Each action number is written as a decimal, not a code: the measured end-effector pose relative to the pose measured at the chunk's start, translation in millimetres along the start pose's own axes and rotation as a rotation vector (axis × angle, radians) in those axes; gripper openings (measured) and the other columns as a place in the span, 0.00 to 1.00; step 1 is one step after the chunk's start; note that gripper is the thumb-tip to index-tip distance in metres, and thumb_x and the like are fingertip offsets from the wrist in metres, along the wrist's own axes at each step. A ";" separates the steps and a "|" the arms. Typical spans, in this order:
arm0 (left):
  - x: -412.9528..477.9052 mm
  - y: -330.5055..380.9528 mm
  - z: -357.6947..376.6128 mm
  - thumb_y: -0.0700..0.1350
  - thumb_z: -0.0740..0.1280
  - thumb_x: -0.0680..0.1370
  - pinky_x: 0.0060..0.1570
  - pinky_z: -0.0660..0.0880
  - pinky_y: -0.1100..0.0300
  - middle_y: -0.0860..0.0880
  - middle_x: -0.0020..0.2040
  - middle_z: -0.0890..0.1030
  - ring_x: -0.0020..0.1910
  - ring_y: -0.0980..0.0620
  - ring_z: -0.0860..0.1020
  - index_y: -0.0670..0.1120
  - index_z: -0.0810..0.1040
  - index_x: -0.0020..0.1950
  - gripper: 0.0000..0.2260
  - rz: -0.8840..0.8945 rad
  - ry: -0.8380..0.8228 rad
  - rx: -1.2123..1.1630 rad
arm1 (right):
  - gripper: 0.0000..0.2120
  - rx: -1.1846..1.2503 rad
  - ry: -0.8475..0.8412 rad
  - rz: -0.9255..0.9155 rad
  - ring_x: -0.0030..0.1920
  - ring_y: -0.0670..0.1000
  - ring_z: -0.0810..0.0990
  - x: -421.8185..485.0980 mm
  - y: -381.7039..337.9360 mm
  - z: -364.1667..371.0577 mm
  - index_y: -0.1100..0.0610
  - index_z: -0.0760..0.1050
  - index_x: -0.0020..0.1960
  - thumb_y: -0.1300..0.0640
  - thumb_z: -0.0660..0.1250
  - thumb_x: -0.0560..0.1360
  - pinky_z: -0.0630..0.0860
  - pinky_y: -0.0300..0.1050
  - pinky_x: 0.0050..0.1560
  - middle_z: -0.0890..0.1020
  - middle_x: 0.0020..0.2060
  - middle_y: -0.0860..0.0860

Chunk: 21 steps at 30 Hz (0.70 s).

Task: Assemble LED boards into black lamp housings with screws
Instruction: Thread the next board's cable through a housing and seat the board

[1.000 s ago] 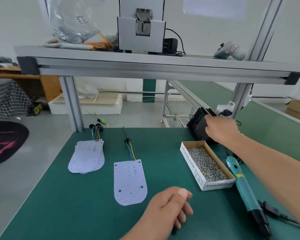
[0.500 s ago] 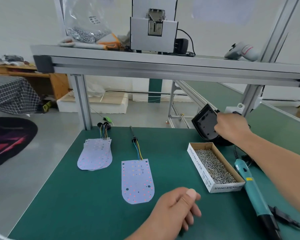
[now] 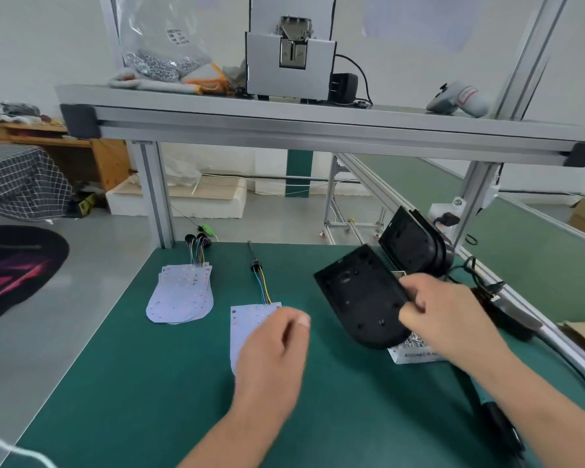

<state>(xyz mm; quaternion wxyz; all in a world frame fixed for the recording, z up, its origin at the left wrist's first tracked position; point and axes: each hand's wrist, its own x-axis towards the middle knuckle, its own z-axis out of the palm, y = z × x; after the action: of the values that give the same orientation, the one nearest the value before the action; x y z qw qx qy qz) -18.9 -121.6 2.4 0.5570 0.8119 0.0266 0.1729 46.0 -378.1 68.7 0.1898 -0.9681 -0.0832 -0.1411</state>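
Right hand grips one black housing by its right edge, fingers curled round the rim. The housing is in the air, tilted, open inside facing the camera, above the near-right part of the green mat. It covers most of the box of screws; only the box's front corner and a few screws show. Left hand is over the lower half of the single LED board, which lies flat at mat centre with its wires running away from the person. The hand is motion-blurred with the thumb up; cannot tell whether its fingers are curled or touching the board. A stack of LED boards lies to the left, apart from the single one. More black housings lean at the far right by the frame post. Shelf above carries a bag of screws and a grey machine.
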 end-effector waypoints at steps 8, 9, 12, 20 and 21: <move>49.0 -43.3 -35.4 0.63 0.63 0.81 0.77 0.60 0.46 0.49 0.82 0.63 0.81 0.45 0.58 0.46 0.61 0.83 0.35 -0.233 0.031 0.708 | 0.26 0.109 -0.240 0.073 0.31 0.48 0.77 -58.5 4.7 13.4 0.48 0.69 0.71 0.54 0.63 0.73 0.79 0.47 0.38 0.80 0.29 0.49; 49.3 -46.8 -34.8 0.64 0.62 0.80 0.77 0.59 0.46 0.50 0.82 0.64 0.82 0.46 0.58 0.48 0.61 0.83 0.35 -0.218 0.007 0.742 | 0.29 0.130 -0.292 0.076 0.30 0.47 0.76 -63.1 5.5 14.8 0.46 0.66 0.74 0.53 0.63 0.73 0.79 0.44 0.39 0.81 0.30 0.49; 49.7 -49.4 -34.0 0.65 0.65 0.77 0.74 0.61 0.46 0.53 0.77 0.70 0.78 0.47 0.63 0.52 0.69 0.78 0.32 -0.175 -0.028 0.798 | 0.33 0.251 -0.434 0.116 0.25 0.46 0.73 -74.0 8.7 19.6 0.39 0.60 0.75 0.49 0.63 0.72 0.76 0.45 0.31 0.83 0.31 0.51; 52.5 -51.5 -38.1 0.67 0.60 0.78 0.80 0.52 0.44 0.56 0.87 0.52 0.85 0.50 0.50 0.55 0.55 0.86 0.39 -0.147 -0.186 0.833 | 0.38 0.295 -0.585 0.043 0.24 0.45 0.76 -92.4 1.6 9.2 0.34 0.49 0.81 0.45 0.63 0.76 0.76 0.37 0.31 0.86 0.35 0.48; 52.2 -52.0 -38.5 0.66 0.59 0.78 0.80 0.51 0.44 0.57 0.86 0.53 0.85 0.50 0.50 0.55 0.55 0.86 0.38 -0.127 -0.206 0.846 | 0.37 0.284 -0.601 0.025 0.24 0.45 0.77 -94.7 0.4 7.7 0.36 0.53 0.82 0.45 0.63 0.76 0.75 0.35 0.31 0.86 0.35 0.47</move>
<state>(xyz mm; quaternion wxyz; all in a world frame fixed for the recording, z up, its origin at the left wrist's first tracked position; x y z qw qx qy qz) 25.9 -55.1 -19.7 0.1850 0.9782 0.0892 0.0303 -41.7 -385.6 32.9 0.2917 -0.9312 -0.1423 0.1660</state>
